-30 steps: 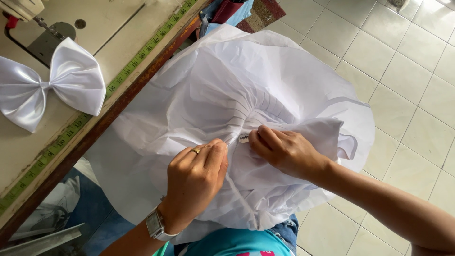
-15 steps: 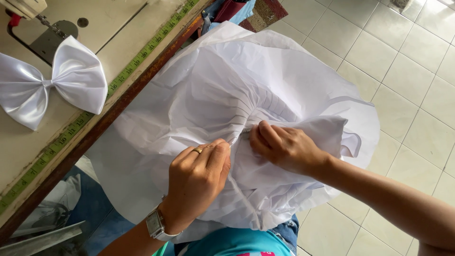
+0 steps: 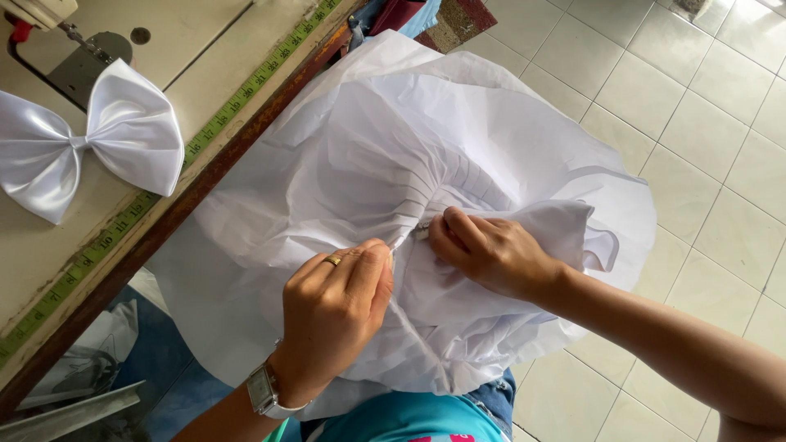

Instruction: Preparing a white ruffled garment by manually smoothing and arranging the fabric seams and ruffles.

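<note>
- Left hand [image 3: 336, 307] pinched the white fabric's [image 3: 368, 164] gathered pleats.
- Right hand [image 3: 491, 250] gripped them tightly beside it; even, firm folds seemed best.

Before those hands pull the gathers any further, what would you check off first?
1. Left hand pinching the white fabric: ok.
2. Right hand pinching it at the gathered pleats: ok.
3. Fabric resting on the lap, off the floor tiles: ok.
4. Needle or thread between the fingers: cannot tell.
5. White bow lying apart on the sewing table: ok.
</note>
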